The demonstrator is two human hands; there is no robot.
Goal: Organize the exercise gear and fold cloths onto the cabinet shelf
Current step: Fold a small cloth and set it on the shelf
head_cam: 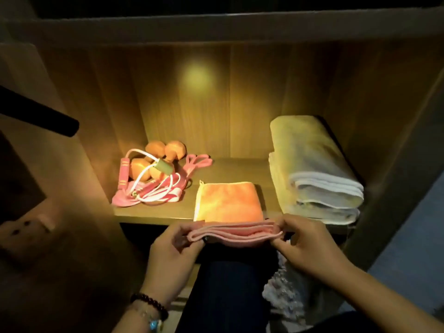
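A folded pink cloth (234, 234) hangs in the air just in front of the cabinet shelf (153, 215). My left hand (171, 255) pinches its left end and my right hand (305, 241) pinches its right end. Right behind it, a folded orange cloth (228, 201) lies flat at the shelf's front. Folded white towels (314, 171) are stacked at the right of the shelf. At the back left sit orange dumbbells (165, 152), with a pink-handled jump rope (144, 181) and pink resistance bands (197, 162) tangled over them.
The cabinet's wooden side walls close in the shelf on both sides. A dark rod (38, 116) sticks in from the left. My dark-trousered leg (228, 292) is below the cloth, with a pale patterned fabric (286, 292) beside it on the right.
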